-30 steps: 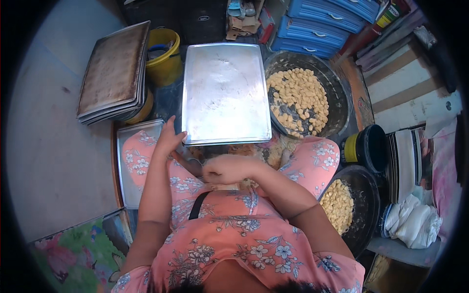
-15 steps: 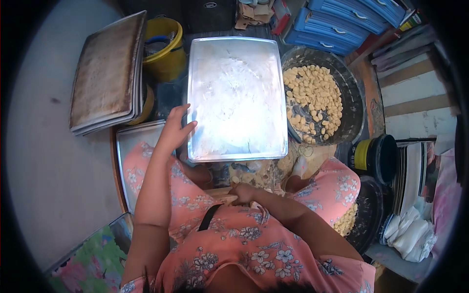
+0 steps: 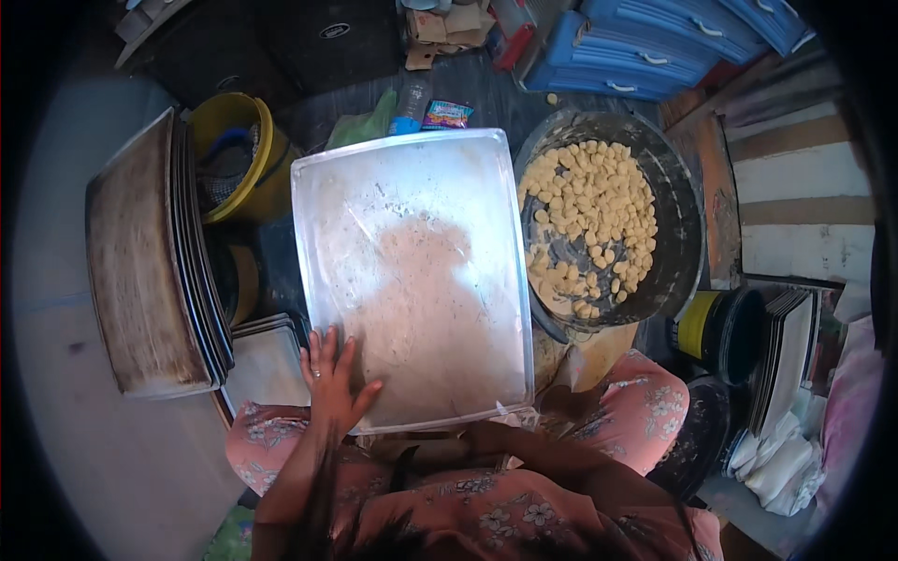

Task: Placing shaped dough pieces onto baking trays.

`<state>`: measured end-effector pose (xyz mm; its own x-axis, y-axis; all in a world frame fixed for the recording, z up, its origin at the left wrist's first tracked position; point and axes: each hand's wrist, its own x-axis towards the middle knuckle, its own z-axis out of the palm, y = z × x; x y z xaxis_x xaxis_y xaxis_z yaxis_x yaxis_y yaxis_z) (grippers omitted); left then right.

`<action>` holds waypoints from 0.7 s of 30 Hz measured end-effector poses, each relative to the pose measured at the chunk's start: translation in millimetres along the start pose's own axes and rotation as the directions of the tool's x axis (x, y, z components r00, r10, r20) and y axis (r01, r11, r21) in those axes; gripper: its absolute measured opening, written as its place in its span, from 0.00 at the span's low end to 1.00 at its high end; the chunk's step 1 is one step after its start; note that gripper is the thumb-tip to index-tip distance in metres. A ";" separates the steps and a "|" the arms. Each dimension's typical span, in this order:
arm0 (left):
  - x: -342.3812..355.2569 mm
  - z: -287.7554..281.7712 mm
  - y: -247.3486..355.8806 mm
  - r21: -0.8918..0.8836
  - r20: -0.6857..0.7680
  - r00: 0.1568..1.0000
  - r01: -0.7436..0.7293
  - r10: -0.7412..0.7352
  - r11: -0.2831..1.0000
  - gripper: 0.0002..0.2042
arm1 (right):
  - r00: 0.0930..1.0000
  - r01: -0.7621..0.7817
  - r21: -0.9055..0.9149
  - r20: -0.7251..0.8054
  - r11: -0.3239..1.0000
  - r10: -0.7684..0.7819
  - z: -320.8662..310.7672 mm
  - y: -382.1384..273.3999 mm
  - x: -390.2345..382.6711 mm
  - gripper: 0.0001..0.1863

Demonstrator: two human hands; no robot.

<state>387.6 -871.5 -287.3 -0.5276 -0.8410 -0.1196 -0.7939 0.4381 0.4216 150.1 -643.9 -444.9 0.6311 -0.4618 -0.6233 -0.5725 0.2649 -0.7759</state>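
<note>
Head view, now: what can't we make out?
All in the head view:
Right hand: in shadow at the near edge of the silver tray; can't tell whether it holds anything.
Under the tray: covered by the tray itself.
Lower-right black basin: partly behind the right knee; contents not discernible.
Blue drawers: cut off by the top edge.
Small packet: print too small to read.

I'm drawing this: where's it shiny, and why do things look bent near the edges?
Head view: glare whitens the rectangular silver metal tray near its top, with a brownish patch below, perhaps a reflection; head view: the fisheye lens curves edges near the rim, including the stacked brown rectangular trays.
</note>
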 end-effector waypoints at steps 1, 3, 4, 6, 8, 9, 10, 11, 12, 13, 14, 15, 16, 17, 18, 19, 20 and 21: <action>-0.6 -2.8 0.8 0.021 -0.023 1.000 0.022 -0.021 1.000 0.36 | 0.997 -0.057 -0.064 0.046 0.996 0.060 -28.2 -13.9 -13.4 0.33; 6.2 -6.9 6.7 -0.006 -0.028 0.999 0.039 -0.039 0.999 0.36 | 0.988 -0.136 -0.079 0.069 0.988 0.141 -43.7 5.5 -33.3 0.36; 13.0 -8.2 8.4 -0.030 -0.026 0.999 0.044 -0.044 0.999 0.35 | 0.987 -0.154 -0.026 0.049 0.988 0.155 -44.6 29.2 -41.7 0.38; 10.1 -8.4 4.8 -0.015 -0.090 0.995 0.045 -0.046 0.999 0.35 | 0.952 -0.212 -0.240 0.170 0.947 0.255 -81.0 37.9 -54.7 0.41; 10.8 -6.7 10.3 -0.006 -0.158 0.987 0.032 -0.033 0.999 0.34 | 0.963 -0.183 -0.135 0.173 0.974 0.206 -90.7 83.2 -56.5 0.40; 12.5 -8.5 18.3 -0.015 -0.179 0.984 0.011 -0.014 1.000 0.34 | 0.971 -0.150 -0.014 0.188 0.989 0.150 -91.7 98.1 -53.7 0.40; 14.5 -8.6 23.9 -0.030 -0.196 0.981 -0.009 0.003 1.000 0.33 | 0.972 -0.149 -0.022 0.180 0.989 0.151 -93.7 95.3 -54.7 0.40; 14.0 -11.5 26.9 -0.022 -0.209 0.978 -0.002 -0.002 1.000 0.33 | 0.959 -0.236 0.034 0.168 0.971 0.227 -102.4 75.4 -56.3 0.38; 10.1 -9.2 31.0 -0.014 -0.241 0.970 -0.014 0.010 1.000 0.33 | 0.936 -0.331 0.097 0.164 0.939 0.313 -105.6 50.6 -65.9 0.36; 5.1 -10.2 33.1 0.003 -0.274 0.961 -0.026 0.026 1.000 0.32 | 0.907 -0.412 0.162 0.163 0.897 0.388 -109.1 22.5 -71.5 0.34; 2.4 -8.3 32.7 0.012 -0.294 0.955 -0.039 0.041 0.999 0.31 | 0.872 -0.489 0.236 0.160 0.840 0.463 -111.3 0.5 -76.2 0.32; 2.3 -5.9 34.5 0.013 -0.296 0.954 -0.056 0.058 0.998 0.31 | 0.829 -0.558 0.314 0.159 0.768 0.536 -115.7 -9.1 -81.8 0.30; 4.2 -3.5 39.3 0.031 -0.295 0.950 -0.096 0.101 0.995 0.31 | 0.866 -0.500 0.171 0.076 0.849 0.495 -120.9 1.5 -83.1 0.28; 4.0 -0.3 42.3 0.052 -0.294 0.946 -0.128 0.138 0.990 0.30 | 0.899 -0.438 0.011 0.006 0.899 0.437 -126.5 13.4 -83.1 0.25; 1.4 0.8 40.5 0.101 -0.302 0.942 -0.122 0.148 0.987 0.28 | 0.889 -0.457 -0.045 -0.060 0.888 0.454 -135.4 9.0 -88.4 0.24; -2.8 0.0 44.9 0.109 -0.299 0.942 -0.126 0.154 0.986 0.28 | 0.875 -0.480 -0.096 -0.123 0.872 0.468 -141.3 5.3 -95.1 0.24; 1.9 4.4 56.1 0.096 -0.310 0.931 -0.171 0.193 0.980 0.26 | 0.885 -0.456 -0.192 -0.205 0.869 0.419 -146.4 30.8 -93.6 0.27; 8.9 8.1 69.6 0.086 -0.320 0.919 -0.215 0.231 0.973 0.25 | 0.890 -0.435 -0.288 -0.280 0.853 0.359 -153.2 57.8 -92.8 0.29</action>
<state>325.2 -845.9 -266.4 -0.5717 -0.7730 0.2751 -0.6848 0.6342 0.3590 -21.7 -715.4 -417.0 0.2099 -0.5528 -0.8064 -0.9137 0.1827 -0.3631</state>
